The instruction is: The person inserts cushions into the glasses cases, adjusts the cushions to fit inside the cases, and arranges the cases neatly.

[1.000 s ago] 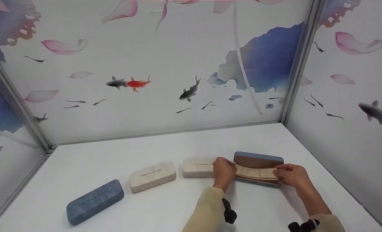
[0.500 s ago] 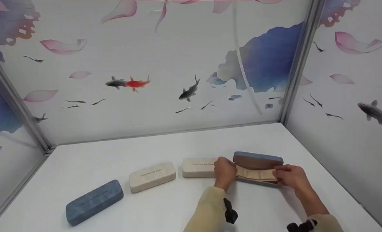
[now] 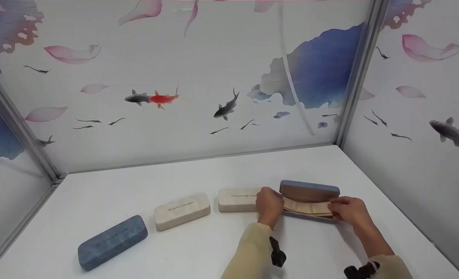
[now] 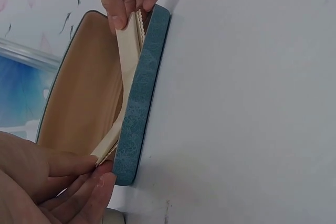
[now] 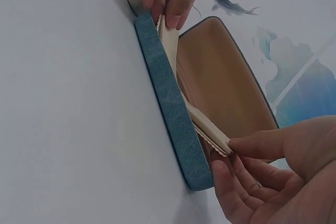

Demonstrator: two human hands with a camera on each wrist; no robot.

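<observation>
A blue glasses case lies open at the right of the table, its brown lined lid tilted up at the back. Across its opening stretches a folded cream cleaning cloth with zigzag edges, sagging in the middle. My left hand pinches the cloth's left end between thumb and fingers. At the other end, my right hand pinches the cloth in the same way. Both wrist views show the cloth partly down inside the case, its lower part hidden by the blue front wall.
Left of the open case lies a closed cream glasses case, partly behind my left hand. Further left are another cream case and a closed blue case. Printed panels wall the white table at back and sides.
The cloth sags a little lower into the open case between my hands. Both hands keep their pinch on its ends and have barely moved.
</observation>
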